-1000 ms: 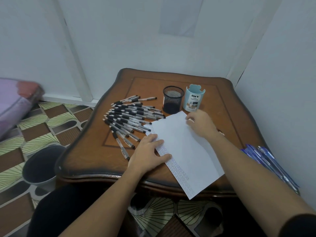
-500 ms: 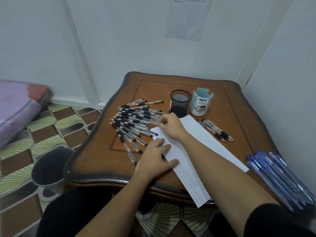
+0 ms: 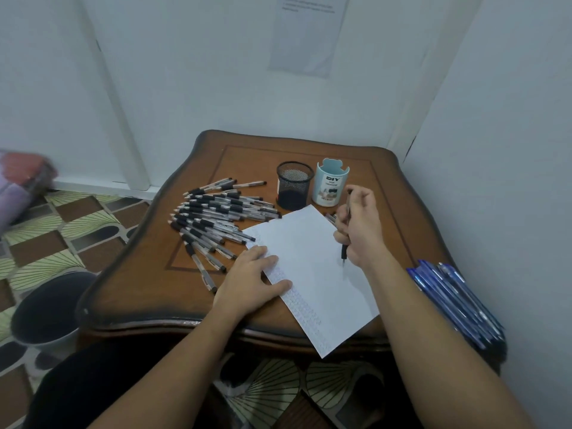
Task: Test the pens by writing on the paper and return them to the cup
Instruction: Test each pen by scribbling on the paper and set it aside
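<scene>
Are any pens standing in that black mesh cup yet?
No, nothing sticks out of the black mesh cup; the pens lie heaped on the table beside it, and the right hand holds one pen.

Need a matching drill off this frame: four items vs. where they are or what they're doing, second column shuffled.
1. black wire-mesh cup
2. bundle of blue pens
3. left hand
4. right hand

A. grips a clear black-grip pen
B. presses flat on the white paper sheet
C. lies at the brown wooden table's right edge
D. stands beside the light blue plastic cup

Pairs: 1-D, 2-C, 3-B, 4-A
</scene>
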Demonstrator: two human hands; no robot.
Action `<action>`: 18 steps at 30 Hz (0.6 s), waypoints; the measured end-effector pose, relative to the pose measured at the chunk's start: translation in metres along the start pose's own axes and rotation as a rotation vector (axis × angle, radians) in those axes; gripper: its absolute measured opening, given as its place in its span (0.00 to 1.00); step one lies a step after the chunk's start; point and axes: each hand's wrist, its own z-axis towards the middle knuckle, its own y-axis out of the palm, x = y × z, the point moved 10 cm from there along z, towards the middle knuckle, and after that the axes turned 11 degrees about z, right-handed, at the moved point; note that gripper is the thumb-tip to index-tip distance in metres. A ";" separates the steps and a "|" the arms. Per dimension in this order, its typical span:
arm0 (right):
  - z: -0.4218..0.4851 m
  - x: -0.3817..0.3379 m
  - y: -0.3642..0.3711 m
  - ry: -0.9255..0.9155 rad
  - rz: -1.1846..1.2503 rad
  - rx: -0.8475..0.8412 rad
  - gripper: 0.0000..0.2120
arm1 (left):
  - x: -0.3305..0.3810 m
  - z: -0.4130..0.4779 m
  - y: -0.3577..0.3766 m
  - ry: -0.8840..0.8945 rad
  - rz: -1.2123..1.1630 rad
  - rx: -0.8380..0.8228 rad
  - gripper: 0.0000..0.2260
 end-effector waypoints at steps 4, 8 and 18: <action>-0.022 -0.006 -0.005 -0.021 -0.057 -0.080 0.11 | 0.005 -0.003 0.000 0.031 0.052 -0.001 0.30; -0.036 -0.002 -0.021 0.012 -0.107 -0.029 0.08 | 0.012 -0.009 -0.003 0.077 0.108 0.025 0.30; -0.067 0.044 -0.050 0.217 -0.190 -0.114 0.25 | 0.012 -0.035 -0.015 0.087 0.063 0.112 0.43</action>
